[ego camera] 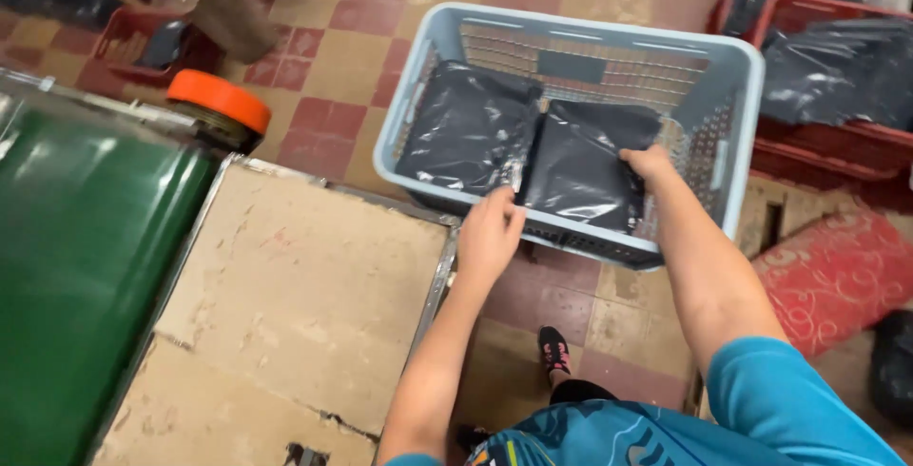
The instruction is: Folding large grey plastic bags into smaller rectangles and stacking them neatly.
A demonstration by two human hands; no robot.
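A green conveyor belt (76, 266) and worn tabletop (285, 314) lay left of the hands. The left hand (490, 233) pinched the near edge of a black plastic packet (580, 171) inside the pale blue basket (571, 29); the right hand (650, 162) gripped that packet's far right corner. Another black packet (466, 128) sat just left.

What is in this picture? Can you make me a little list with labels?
Place: checkered tile floor
Container: pale blue plastic laundry basket
Inside: two shiny black plastic bags, left, right
Left hand: at right bag's near edge
Right hand: on right bag's far corner
Nearby: green conveyor belt, worn tabletop, red crates
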